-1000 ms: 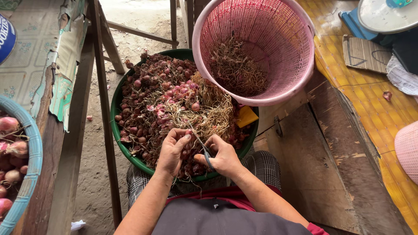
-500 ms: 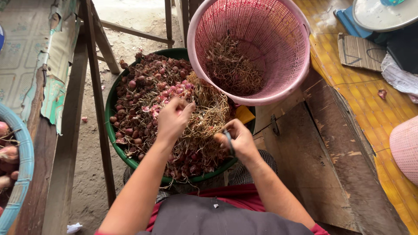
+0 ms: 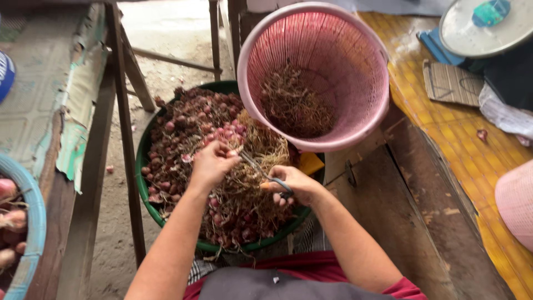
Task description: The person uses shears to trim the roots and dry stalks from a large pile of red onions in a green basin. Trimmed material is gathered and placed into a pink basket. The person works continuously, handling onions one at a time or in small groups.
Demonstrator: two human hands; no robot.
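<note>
My left hand (image 3: 212, 162) pinches a small shallot (image 3: 232, 152) above the pile of shallots (image 3: 189, 128) in the green basin (image 3: 145, 189). My right hand (image 3: 293, 185) grips a pair of scissors (image 3: 265, 173) whose blades point up and left toward that shallot. Dry roots (image 3: 261, 150) are heaped on the near right of the pile. The pink basket (image 3: 316, 72) leans on the basin's far right edge with cut roots in its bottom.
A blue basin (image 3: 28, 222) with peeled shallots sits at the left on a wooden bench. A wooden frame leg (image 3: 125, 128) runs beside the green basin. A scale (image 3: 483, 28) and cardboard lie on the yellow mat at the right.
My left hand reached up into the pile, then came back toward the scissors with a shallot. My right hand with the scissors shifted right, then turned its blades to the shallot.
</note>
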